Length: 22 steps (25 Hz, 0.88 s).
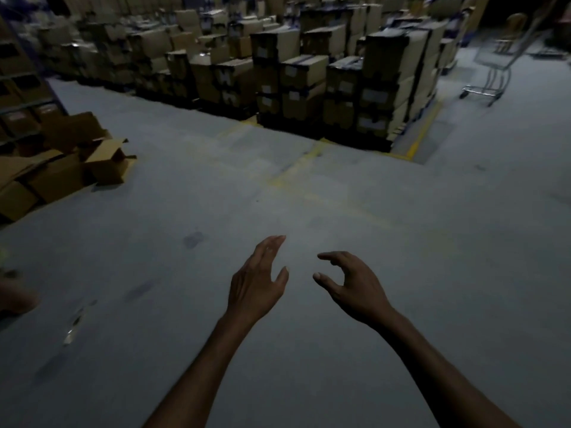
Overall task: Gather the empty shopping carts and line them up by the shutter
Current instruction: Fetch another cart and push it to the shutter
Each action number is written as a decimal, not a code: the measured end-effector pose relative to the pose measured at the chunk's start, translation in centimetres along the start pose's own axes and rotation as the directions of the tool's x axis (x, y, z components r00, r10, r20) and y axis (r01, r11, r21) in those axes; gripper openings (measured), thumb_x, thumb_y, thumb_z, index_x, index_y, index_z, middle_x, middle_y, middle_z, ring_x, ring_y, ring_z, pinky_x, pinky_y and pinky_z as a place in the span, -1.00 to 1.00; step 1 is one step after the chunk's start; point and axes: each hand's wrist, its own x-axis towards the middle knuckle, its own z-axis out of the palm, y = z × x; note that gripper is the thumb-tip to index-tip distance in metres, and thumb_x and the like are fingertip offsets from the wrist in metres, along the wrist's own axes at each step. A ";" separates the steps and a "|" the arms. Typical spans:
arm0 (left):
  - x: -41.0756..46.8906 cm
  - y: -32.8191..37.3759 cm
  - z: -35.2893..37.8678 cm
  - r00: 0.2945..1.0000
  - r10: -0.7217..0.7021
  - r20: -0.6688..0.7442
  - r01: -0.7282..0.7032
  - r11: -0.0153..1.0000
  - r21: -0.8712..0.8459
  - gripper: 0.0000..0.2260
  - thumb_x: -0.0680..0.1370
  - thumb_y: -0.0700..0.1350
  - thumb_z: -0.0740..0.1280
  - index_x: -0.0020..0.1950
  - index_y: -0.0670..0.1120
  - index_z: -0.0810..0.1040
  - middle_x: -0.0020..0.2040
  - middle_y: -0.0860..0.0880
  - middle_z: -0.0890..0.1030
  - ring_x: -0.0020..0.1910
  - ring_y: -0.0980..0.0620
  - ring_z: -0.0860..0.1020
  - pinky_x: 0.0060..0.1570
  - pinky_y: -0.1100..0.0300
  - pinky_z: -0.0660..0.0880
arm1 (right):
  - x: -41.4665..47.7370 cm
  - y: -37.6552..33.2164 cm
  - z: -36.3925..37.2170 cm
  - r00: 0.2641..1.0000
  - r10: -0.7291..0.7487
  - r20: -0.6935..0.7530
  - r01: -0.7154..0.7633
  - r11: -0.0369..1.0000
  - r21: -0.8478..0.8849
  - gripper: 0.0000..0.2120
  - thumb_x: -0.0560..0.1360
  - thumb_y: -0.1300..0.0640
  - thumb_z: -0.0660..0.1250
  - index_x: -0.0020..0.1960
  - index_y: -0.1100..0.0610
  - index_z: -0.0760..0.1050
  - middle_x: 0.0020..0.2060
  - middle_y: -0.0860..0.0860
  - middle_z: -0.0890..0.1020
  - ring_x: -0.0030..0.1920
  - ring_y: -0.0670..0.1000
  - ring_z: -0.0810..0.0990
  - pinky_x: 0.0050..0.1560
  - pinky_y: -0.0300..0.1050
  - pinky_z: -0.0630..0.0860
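**Head view.** Two bare forearms are seen extended over a grey concrete floor (185, 211).

- **Hands.** The left hand (256, 282) is held with its fingers nearly straight and close together, the thumb spread away from them. Nothing is gripped. The right hand (352, 285) is placed just beside it, and the two are kept apart by a narrow gap. Its forefinger and thumb are curved toward each other in a loose C. The tips are not touching, and nothing is held between them.
- **Task object.** A wire shopping cart (491, 66) is seen well beyond the right-hand fingertips, far ahead and off to the right. It stands on its wheels on the floor, just past the right end of the box stacks. Its basket is blurred, so its contents cannot be told.
- **Ahead of the fingertips.** Rows of stacked, taped cardboard boxes (309, 72) are seen straight ahead of both hands, well apart from them. Yellow floor lines (423, 131) are painted along the near edge and right side of the stacks.
- **Left of the left-hand fingers.** A heap of opened and flattened cartons (61, 168) lies on the floor, far out to the left. A shelving rack (21, 88) loaded with boxes is set behind it.
- **Left edge.** A blurred object (15, 295) is cut off by the frame, level with the left hand, and cannot be identified.
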 end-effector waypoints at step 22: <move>32.9 21.5 25.9 0.921 0.381 0.084 -0.361 0.913 -0.189 -0.46 0.58 0.08 0.38 0.53 0.21 0.29 0.50 0.19 0.32 0.26 0.07 0.55 -0.14 0.19 0.52 | 14.9 28.8 -22.7 0.917 0.217 -0.334 -0.260 0.961 -0.090 -0.59 0.55 -0.25 0.38 0.35 -0.15 0.50 0.30 -0.19 0.53 0.28 -0.14 0.49 0.22 -0.09 0.50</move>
